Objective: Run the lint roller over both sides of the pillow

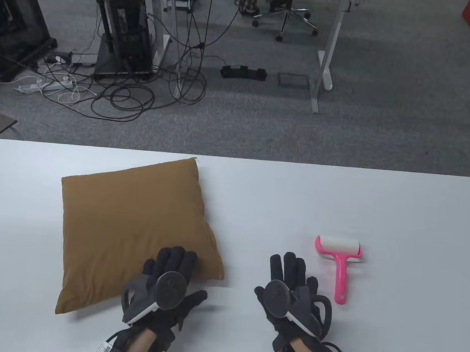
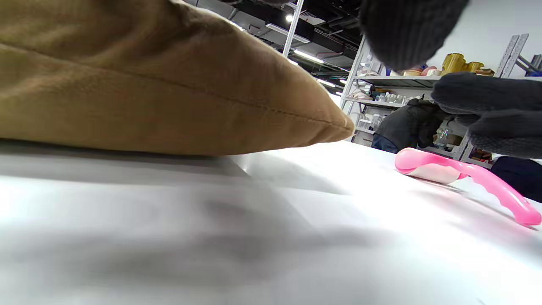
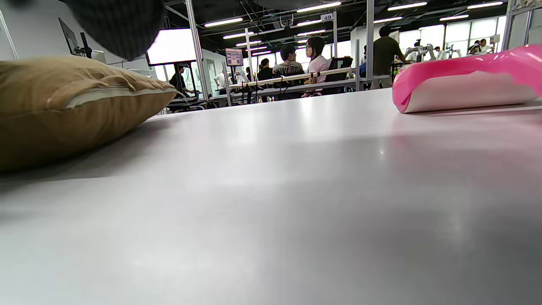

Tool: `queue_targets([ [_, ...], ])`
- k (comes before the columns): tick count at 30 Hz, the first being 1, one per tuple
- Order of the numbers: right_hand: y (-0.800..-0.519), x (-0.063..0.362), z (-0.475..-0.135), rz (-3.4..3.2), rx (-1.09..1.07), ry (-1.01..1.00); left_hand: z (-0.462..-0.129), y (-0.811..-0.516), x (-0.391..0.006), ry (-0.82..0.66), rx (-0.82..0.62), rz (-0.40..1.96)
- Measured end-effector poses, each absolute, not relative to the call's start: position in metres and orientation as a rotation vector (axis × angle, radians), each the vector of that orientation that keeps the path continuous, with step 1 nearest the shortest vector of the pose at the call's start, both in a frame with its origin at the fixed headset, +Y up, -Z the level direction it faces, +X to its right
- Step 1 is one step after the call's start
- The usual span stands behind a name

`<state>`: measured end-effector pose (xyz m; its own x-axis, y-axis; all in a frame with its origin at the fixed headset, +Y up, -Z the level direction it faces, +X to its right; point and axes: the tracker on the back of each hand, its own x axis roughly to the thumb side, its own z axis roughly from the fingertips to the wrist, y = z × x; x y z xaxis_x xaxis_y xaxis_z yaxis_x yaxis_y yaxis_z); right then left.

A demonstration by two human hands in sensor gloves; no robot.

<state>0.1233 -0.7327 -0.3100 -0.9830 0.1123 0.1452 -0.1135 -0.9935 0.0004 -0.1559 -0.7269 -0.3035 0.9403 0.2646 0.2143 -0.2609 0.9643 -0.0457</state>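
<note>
A brown pillow (image 1: 133, 229) lies flat on the left half of the white table (image 1: 258, 194). It also shows in the left wrist view (image 2: 148, 84) and the right wrist view (image 3: 63, 106). A pink lint roller (image 1: 340, 259) with a white roll lies on the table at the right, handle toward me; it shows in the left wrist view (image 2: 461, 178) and the right wrist view (image 3: 465, 80). My left hand (image 1: 169, 284) rests open with its fingers on the pillow's near right corner. My right hand (image 1: 290, 294) lies open and flat on the table, just left of the roller's handle, holding nothing.
Beyond the table's far edge are a grey carpet, desk legs (image 1: 330, 49), an office chair (image 1: 284, 13) and tangled cables (image 1: 124, 90). Bare table lies between the pillow and the roller.
</note>
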Motion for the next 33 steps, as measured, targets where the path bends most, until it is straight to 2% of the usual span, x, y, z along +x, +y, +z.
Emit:
queue_targets([
  [10,-0.732,0.121,-0.307,3.009,0.232,0.009,-0.303,-0.724,-0.161,-0.207,0.013,0.272],
  [16,-0.732,0.126,-0.308,2.997,0.194,0.03,-0.307,-0.718,-0.183,-0.12,0.059,0.321],
  [22,-0.733,0.132,-0.31,2.989,0.179,0.029,-0.309,-0.714,-0.231,0.057,0.082,0.448],
  [26,-0.733,0.137,-0.311,2.975,0.167,0.036,-0.304,-0.712,-0.275,0.241,0.175,0.516],
  [33,-0.733,0.142,-0.314,2.976,0.112,0.031,-0.291,-0.734,-0.348,0.525,0.039,0.676],
])
